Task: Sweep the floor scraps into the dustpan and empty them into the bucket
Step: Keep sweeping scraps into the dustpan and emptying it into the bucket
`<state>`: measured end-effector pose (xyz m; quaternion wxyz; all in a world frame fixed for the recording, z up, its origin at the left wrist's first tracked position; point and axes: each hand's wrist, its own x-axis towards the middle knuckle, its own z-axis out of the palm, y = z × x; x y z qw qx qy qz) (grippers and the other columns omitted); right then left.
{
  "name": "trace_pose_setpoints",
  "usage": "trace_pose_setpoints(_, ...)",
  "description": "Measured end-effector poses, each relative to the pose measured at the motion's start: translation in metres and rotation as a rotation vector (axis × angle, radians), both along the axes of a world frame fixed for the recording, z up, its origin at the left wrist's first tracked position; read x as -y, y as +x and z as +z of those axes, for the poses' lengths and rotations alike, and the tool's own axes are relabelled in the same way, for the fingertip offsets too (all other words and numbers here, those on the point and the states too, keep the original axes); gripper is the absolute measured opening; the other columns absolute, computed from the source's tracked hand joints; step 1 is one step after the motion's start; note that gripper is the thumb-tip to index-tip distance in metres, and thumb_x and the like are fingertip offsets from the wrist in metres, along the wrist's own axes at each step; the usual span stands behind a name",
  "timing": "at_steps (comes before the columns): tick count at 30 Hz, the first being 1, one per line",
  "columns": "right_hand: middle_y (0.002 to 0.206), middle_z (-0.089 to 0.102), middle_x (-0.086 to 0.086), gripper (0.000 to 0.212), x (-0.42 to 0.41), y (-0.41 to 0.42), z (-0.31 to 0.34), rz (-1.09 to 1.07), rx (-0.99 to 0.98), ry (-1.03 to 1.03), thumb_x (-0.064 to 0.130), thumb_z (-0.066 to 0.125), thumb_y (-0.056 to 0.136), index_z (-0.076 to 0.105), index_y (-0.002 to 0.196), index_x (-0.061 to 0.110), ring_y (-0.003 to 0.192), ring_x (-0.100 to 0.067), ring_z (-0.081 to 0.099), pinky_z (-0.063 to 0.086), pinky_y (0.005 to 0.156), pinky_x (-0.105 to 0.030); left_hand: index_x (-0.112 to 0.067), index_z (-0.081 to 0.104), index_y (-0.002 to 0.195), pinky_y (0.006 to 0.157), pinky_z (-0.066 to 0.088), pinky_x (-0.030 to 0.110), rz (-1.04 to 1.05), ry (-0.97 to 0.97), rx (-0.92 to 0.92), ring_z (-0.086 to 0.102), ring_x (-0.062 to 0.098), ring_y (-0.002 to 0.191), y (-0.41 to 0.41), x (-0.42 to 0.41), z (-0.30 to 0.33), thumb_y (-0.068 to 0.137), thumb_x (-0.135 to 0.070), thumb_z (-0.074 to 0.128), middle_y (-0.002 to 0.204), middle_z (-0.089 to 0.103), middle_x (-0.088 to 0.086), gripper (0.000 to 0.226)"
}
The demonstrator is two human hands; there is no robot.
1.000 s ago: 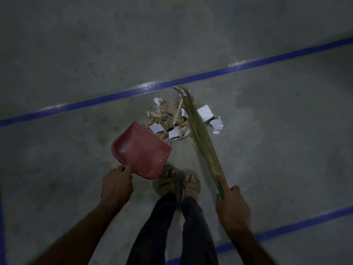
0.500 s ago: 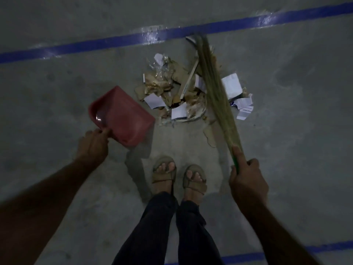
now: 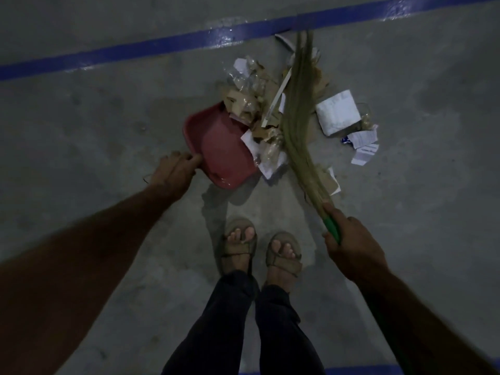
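Newly, left hand (image 3: 173, 171) gripped dustpan (image 3: 219, 147), now against scraps (image 3: 259, 115); right hand (image 3: 351, 250) gripped broom (image 3: 297, 115); sweeping-in imminent.

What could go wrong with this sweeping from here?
The broom lies through the middle of the scrap pile, so a stroke toward the red dustpan would likely leave behind the white papers on its far side. The dustpan, held by the left hand, looks tilted, so scraps might slide under its lip. The dim light could hide small bits.
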<state>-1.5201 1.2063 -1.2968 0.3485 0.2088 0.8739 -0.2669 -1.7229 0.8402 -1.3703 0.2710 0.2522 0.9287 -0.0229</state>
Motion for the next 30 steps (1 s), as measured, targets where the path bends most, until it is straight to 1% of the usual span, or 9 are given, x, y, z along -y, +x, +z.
trace_pose_setpoints(3, 0.103, 0.051, -0.002, 0.067, 0.009, 0.005, 0.002, -0.003, 0.019, -0.06, 0.036, 0.054, 0.097, 0.021, 0.154, 0.046, 0.089, -0.018, 0.051, 0.041, 0.073, -0.032, -0.017, 0.059, 0.121, 0.072, 0.051, 0.046, 0.008, 0.06, 0.026, 0.06, 0.04, 0.089, 0.022, -0.013, -0.005, 0.084, -0.014, 0.067, 0.106, 0.066, 0.018, 0.038)
trace_pose_setpoints(7, 0.115, 0.055, -0.004, 0.068, 0.018, 0.016, 0.01, 0.041, -0.016, -0.13, 0.033, 0.059, 0.095, 0.026, 0.154, 0.04, 0.102, -0.023, 0.055, 0.048, 0.083, -0.035, -0.017, 0.058, 0.125, 0.067, 0.049, 0.043, 0.009, 0.103, 0.004, 0.06, 0.04, 0.084, 0.045, -0.03, -0.007, 0.086, -0.016, 0.066, 0.103, 0.065, 0.017, 0.039)
trace_pose_setpoints(12, 0.103, 0.05, 0.003, 0.069, 0.023, 0.044, 0.017, 0.102, -0.004, -0.116, 0.031, 0.058, 0.095, 0.024, 0.153, 0.044, 0.085, -0.016, 0.056, 0.05, 0.068, -0.031, -0.017, 0.054, 0.13, 0.064, 0.043, 0.041, 0.024, 0.072, -0.022, 0.057, 0.036, 0.084, 0.078, -0.056, -0.012, 0.089, -0.016, 0.064, 0.102, 0.063, 0.013, 0.042)
trace_pose_setpoints(17, 0.101, 0.044, 0.008, 0.064, 0.021, 0.079, 0.022, 0.063, 0.025, -0.098, 0.036, 0.052, 0.098, 0.022, 0.153, 0.044, 0.081, -0.012, 0.053, 0.047, 0.065, -0.029, -0.017, 0.047, 0.135, 0.066, 0.036, 0.039, 0.1, 0.024, -0.023, 0.054, 0.033, 0.085, 0.107, -0.07, -0.015, 0.09, -0.012, 0.06, 0.101, 0.058, 0.011, 0.047)
trace_pose_setpoints(19, 0.099, 0.044, 0.008, 0.061, 0.023, 0.093, 0.026, 0.066, 0.039, -0.086, 0.036, 0.051, 0.098, 0.023, 0.153, 0.043, 0.078, -0.012, 0.053, 0.045, 0.06, -0.026, -0.017, 0.048, 0.133, 0.066, 0.037, 0.04, 0.136, 0.02, -0.028, 0.053, 0.033, 0.084, 0.116, -0.073, -0.01, 0.088, -0.009, 0.06, 0.099, 0.058, 0.011, 0.048)
trace_pose_setpoints(22, 0.097, 0.041, 0.008, 0.06, 0.024, 0.111, 0.039, 0.078, 0.058, -0.057, 0.035, 0.05, 0.099, 0.024, 0.152, 0.04, 0.069, -0.009, 0.048, 0.034, 0.049, -0.019, -0.015, 0.05, 0.132, 0.064, 0.04, 0.04, 0.146, 0.036, -0.055, 0.054, 0.033, 0.08, 0.129, -0.077, 0.008, 0.087, -0.005, 0.061, 0.095, 0.058, 0.011, 0.047)
trace_pose_setpoints(25, 0.1, 0.042, 0.007, 0.059, 0.025, 0.124, 0.065, 0.076, 0.07, -0.047, 0.036, 0.049, 0.099, 0.022, 0.152, 0.038, 0.065, -0.011, 0.048, 0.043, 0.052, -0.027, -0.015, 0.051, 0.131, 0.064, 0.041, 0.04, 0.174, 0.07, -0.059, 0.055, 0.034, 0.082, 0.139, -0.083, 0.038, 0.09, -0.009, 0.058, 0.097, 0.059, 0.012, 0.042)
trace_pose_setpoints(28, 0.102, 0.046, 0.003, 0.055, 0.025, 0.134, 0.104, 0.079, 0.058, -0.032, 0.036, 0.047, 0.101, 0.026, 0.152, 0.031, 0.063, -0.011, 0.044, 0.04, 0.051, -0.029, -0.014, 0.052, 0.132, 0.066, 0.043, 0.041, 0.2, 0.099, -0.074, 0.056, 0.034, 0.083, 0.145, -0.09, 0.081, 0.09, -0.011, 0.056, 0.098, 0.059, 0.013, 0.042)
trace_pose_setpoints(30, 0.103, 0.046, 0.001, 0.054, 0.022, 0.137, 0.137, 0.101, 0.052, 0.005, 0.037, 0.044, 0.103, 0.024, 0.152, 0.031, 0.06, -0.01, 0.041, 0.035, 0.049, -0.027, -0.013, 0.051, 0.133, 0.067, 0.044, 0.043, 0.233, 0.115, -0.073, 0.055, 0.035, 0.083, 0.147, -0.097, 0.119, 0.091, -0.011, 0.056, 0.099, 0.058, 0.014, 0.043)
